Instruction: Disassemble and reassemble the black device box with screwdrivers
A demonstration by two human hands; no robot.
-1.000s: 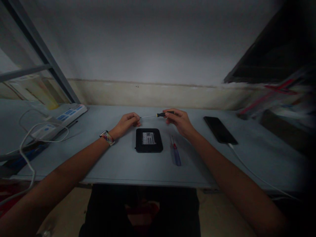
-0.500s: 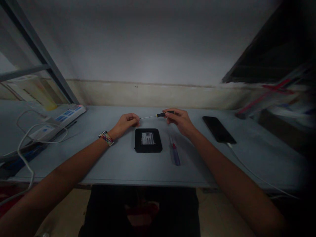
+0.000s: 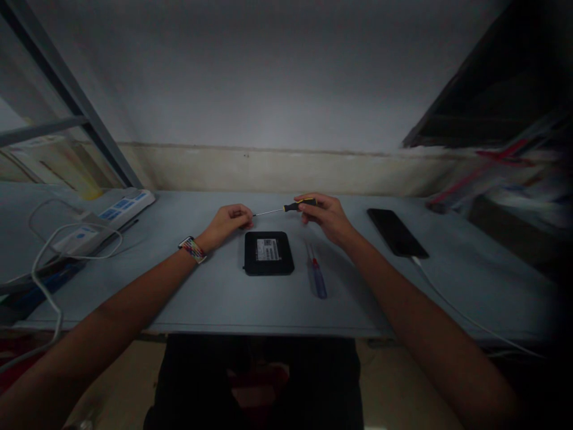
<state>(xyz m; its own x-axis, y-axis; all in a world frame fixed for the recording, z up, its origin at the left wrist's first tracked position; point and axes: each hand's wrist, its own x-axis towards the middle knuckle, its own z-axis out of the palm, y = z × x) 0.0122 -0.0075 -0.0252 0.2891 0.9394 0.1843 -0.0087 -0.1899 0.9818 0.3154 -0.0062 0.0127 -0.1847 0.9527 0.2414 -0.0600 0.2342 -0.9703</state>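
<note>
Right hand point(image 3: 326, 218) gripping screwdriver point(image 3: 286, 208) horiz., left hand point(image 3: 228, 221) curled at tip

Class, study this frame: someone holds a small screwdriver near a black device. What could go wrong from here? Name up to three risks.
1. The yellow-handled screwdriver in the right hand aims its thin tip at the fingers of the left hand; a slip could prick them.
2. The blue screwdriver lies loose beside the black device, near the right forearm; a nudge might roll it.
3. The phone cable trails off the table and could snag.
</note>
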